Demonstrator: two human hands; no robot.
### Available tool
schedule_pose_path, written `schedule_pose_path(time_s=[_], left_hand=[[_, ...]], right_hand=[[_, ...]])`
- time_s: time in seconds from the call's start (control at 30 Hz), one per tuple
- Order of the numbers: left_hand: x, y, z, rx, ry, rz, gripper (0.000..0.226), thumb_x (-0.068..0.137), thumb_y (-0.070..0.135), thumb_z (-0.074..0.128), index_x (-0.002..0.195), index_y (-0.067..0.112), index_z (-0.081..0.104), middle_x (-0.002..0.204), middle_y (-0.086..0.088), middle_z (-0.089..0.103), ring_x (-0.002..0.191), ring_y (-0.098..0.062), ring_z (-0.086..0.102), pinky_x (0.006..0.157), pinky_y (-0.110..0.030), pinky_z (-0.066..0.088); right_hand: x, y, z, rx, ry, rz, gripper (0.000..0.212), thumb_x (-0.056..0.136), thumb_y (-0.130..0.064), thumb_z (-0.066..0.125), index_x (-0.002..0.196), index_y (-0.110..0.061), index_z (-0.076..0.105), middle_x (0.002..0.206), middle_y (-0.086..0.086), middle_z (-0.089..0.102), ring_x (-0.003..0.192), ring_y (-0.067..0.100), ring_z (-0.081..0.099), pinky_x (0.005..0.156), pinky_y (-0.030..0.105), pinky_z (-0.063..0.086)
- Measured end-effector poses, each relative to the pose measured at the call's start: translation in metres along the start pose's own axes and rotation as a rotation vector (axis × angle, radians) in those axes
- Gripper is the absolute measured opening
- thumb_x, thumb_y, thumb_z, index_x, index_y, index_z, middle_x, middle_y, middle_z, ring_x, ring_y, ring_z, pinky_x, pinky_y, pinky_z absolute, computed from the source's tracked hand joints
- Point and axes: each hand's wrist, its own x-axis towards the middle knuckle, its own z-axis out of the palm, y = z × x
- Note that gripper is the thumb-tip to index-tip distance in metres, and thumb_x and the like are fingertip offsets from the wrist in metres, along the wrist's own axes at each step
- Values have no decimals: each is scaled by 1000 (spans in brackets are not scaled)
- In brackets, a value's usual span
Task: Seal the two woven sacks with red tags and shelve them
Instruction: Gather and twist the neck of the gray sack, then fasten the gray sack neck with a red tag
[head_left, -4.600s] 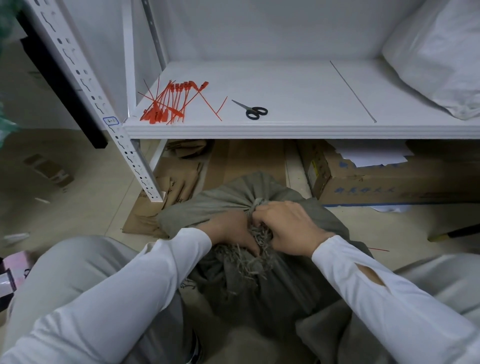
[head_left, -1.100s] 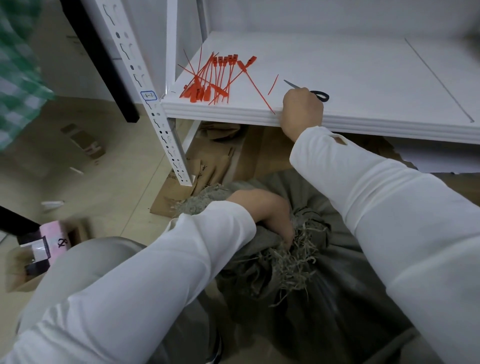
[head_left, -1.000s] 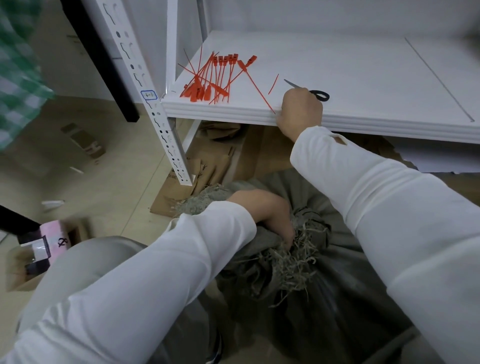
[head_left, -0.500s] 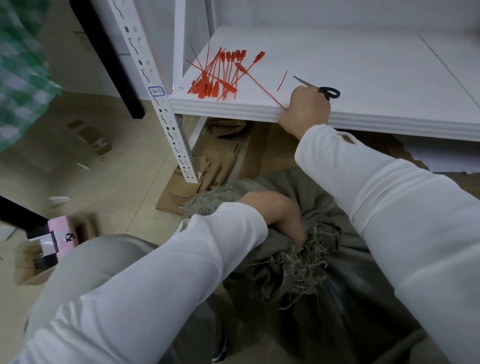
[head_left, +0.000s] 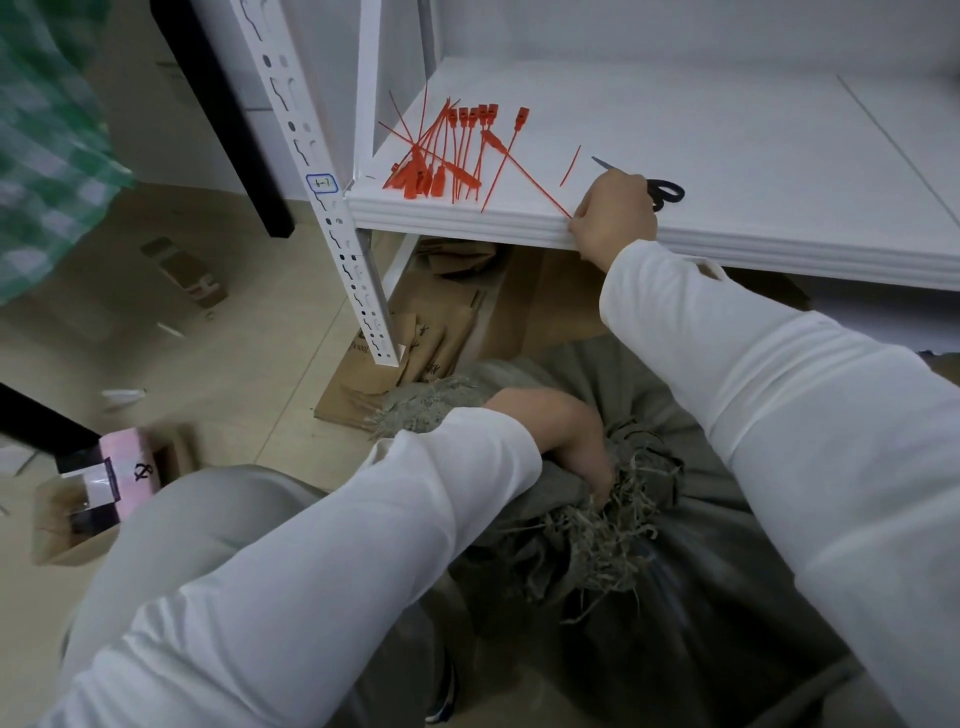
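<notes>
In the head view, the left hand (head_left: 566, 441) is gripping the gathered, frayed neck of the grey woven sack (head_left: 701, 597), which is sitting on the floor at 5 o'clock. The right hand (head_left: 613, 218) is resting at the front edge of the white shelf (head_left: 753, 156) at 1 o'clock, pinching the thin end of a long red tag (head_left: 527, 174). The pile of red tags (head_left: 441, 161) is lying at its 10 o'clock, and the scissors (head_left: 667, 191) just behind it.
</notes>
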Motion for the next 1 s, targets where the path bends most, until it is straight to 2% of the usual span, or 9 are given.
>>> schedule_pose_path(time_s=[0.07, 0.13, 0.3, 0.47, 0.67, 0.77, 0.83, 0.9, 1.0], left_hand=[[1, -1, 1, 5, 6, -4, 35, 87, 28, 66, 113, 6, 64, 116, -11, 65, 90, -24, 58, 71, -29, 47], [3, -3, 1, -5, 31, -19, 34, 84, 30, 69, 108, 7, 65, 111, -10, 65, 89, -24, 60, 75, -31, 48], [2, 0, 3, -21, 37, -30, 26, 84, 29, 69, 101, 10, 62, 106, -9, 64, 86, -24, 59, 73, -30, 46], [-3, 2, 7, -33, 74, -68, 35, 75, 32, 75, 104, 16, 65, 110, -6, 66, 98, -27, 63, 95, -41, 51], [-9, 8, 17, 20, 143, -112, 29, 65, 39, 79, 82, 19, 65, 99, -4, 67, 95, -27, 63, 94, -45, 51], [-12, 12, 29, 65, 230, -119, 25, 68, 33, 78, 70, 22, 56, 88, -3, 61, 87, -26, 61, 89, -43, 54], [-14, 16, 39, 135, 313, -121, 23, 72, 32, 74, 70, 21, 54, 82, -2, 60, 77, -22, 59, 79, -37, 54], [-14, 19, 49, 231, 388, -127, 22, 77, 32, 68, 69, 21, 51, 77, 0, 56, 68, -19, 53, 73, -34, 48], [-12, 21, 61, 342, 474, -153, 19, 79, 34, 61, 71, 25, 45, 77, 3, 52, 72, -19, 48, 92, -42, 39]], right_hand=[[-2, 0, -2, 2, -10, -6, 1, 88, -8, 59, 88, -8, 58, 94, 13, 59, 89, 25, 61, 71, 29, 48], [-7, 2, -6, 6, -20, -5, 5, 88, -6, 56, 85, -10, 54, 94, 14, 58, 87, 27, 61, 69, 29, 46], [-28, 14, -26, 1, 59, 47, 18, 89, -6, 54, 105, 0, 63, 109, 17, 62, 97, 32, 63, 78, 32, 49], [-52, 35, -52, 59, 169, 76, 27, 91, -10, 52, 113, -3, 66, 112, 15, 62, 102, 31, 61, 75, 27, 42], [-89, 69, -83, 133, 240, 60, 22, 90, -15, 50, 90, -6, 70, 94, 13, 67, 89, 25, 55, 70, 26, 37], [-116, 91, -96, 202, 191, 40, 19, 88, -17, 56, 79, -10, 71, 79, 7, 68, 78, 21, 62, 69, 23, 44], [-137, 108, -100, 233, 102, 43, 17, 85, -18, 59, 73, -17, 71, 72, 2, 68, 74, 20, 65, 72, 28, 53], [-157, 123, -105, 252, 1, 61, 16, 85, -16, 63, 71, -21, 70, 72, -1, 68, 73, 16, 66, 77, 33, 56], [-174, 129, -115, 266, -71, 32, 18, 85, -12, 64, 71, -21, 71, 77, -2, 71, 79, 11, 65, 80, 30, 54]])
